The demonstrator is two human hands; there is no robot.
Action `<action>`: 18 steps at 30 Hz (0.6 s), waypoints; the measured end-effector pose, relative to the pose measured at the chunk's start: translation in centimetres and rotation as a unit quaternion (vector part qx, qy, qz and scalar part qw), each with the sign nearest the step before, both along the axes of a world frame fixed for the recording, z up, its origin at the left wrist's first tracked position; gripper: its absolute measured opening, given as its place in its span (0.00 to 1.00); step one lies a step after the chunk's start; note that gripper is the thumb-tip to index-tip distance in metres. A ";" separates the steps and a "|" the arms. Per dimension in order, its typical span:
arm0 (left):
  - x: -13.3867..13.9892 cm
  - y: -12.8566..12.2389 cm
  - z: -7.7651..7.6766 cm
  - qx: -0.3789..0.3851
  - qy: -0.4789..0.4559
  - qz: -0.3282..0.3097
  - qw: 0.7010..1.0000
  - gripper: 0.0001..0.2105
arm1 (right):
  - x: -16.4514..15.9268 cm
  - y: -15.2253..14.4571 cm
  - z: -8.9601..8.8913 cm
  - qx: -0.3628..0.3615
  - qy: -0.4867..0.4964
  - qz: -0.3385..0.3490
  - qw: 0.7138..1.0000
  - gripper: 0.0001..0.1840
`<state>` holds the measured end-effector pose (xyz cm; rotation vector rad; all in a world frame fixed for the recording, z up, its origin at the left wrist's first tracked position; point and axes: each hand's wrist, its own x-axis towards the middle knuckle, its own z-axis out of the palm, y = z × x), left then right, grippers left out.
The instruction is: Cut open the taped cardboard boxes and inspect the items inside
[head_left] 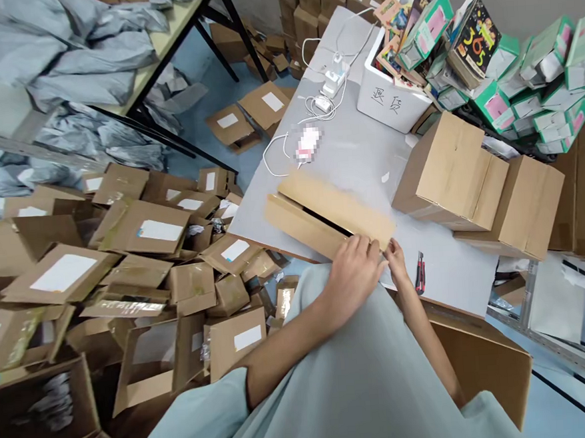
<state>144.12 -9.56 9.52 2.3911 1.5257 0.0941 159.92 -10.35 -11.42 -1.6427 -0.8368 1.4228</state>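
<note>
A small cardboard box (297, 222) lies at the near edge of the grey table, a dark gap showing between its top flaps. My left hand (354, 275) is closed over the box's near end, its fingers bent onto the flap edge. At the near right corner of the same box, my right hand (396, 260) pinches the cardboard between thumb and fingers. The box's far end is slightly blurred. Just right of my right hand, a red and black utility knife (420, 273) rests on the table, touched by neither hand.
Closed cardboard boxes (452, 174) stand on the table's right side. Behind them are a white bin (389, 99) of books and several green-white packages (544, 54). A power strip (333, 83) with cables lies at the back. Discarded boxes (160, 225) heap on the left floor.
</note>
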 end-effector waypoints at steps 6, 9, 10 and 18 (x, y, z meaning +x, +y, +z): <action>-7.1 1.2 -3.3 0.060 -0.058 0.098 0.992 0.21 | 2.9 -0.9 4.3 0.042 -0.069 -0.019 0.997 0.47; -12.8 3.7 -5.2 0.086 -0.088 0.253 0.960 0.34 | 2.7 -1.0 6.5 0.099 -0.160 0.067 0.980 0.51; -14.3 4.4 -5.9 0.070 -0.099 0.288 0.950 0.38 | 2.5 -1.0 7.1 0.107 -0.195 0.093 0.971 0.50; -16.1 4.0 -9.8 0.047 -0.292 0.398 0.868 0.25 | 2.9 -0.4 9.3 0.118 -0.298 0.126 0.939 0.39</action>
